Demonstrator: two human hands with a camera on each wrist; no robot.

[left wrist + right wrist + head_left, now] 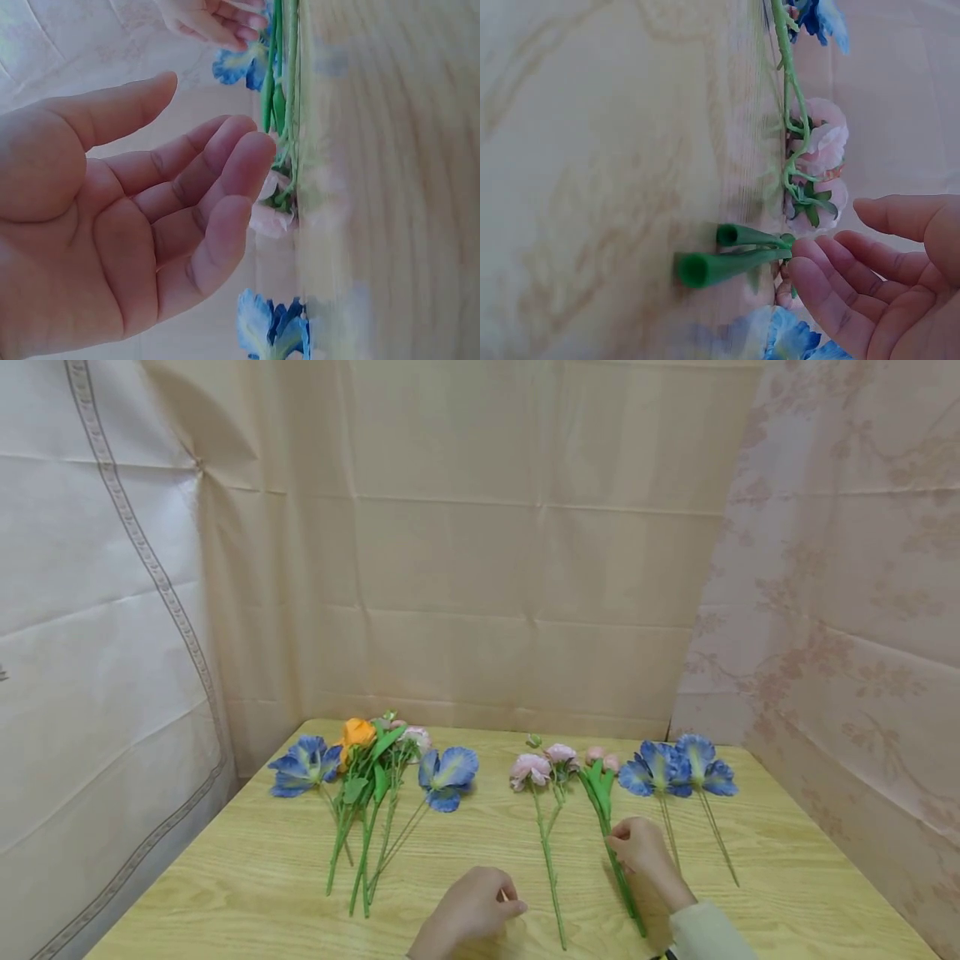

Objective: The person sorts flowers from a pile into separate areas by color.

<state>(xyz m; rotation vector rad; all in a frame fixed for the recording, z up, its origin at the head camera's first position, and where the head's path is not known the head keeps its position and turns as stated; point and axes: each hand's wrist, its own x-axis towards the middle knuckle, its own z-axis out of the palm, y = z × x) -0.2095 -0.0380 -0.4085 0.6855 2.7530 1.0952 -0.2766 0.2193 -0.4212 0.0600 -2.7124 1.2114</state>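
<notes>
My right hand [647,852] is at the green stems [621,885] of two pink tulips [602,758]. In the right wrist view its fingers are loosely bent, the thumb stands apart, and the fingertips lie beside the tulip stems [731,266]; whether they touch cannot be told. My left hand [474,902] hovers near the table's front, left of a branched pink flower stem [551,860]. The left wrist view shows its palm [120,247] with relaxed fingers and nothing held. Pink blossoms [530,771] top the branched stem.
Two blue flowers [697,764] lie to the right of the tulips. On the left lies a group with an orange flower [358,732], a pink one [417,738] and blue ones [303,767] on either side. Cloth curtains [480,568] enclose the wooden table [255,868].
</notes>
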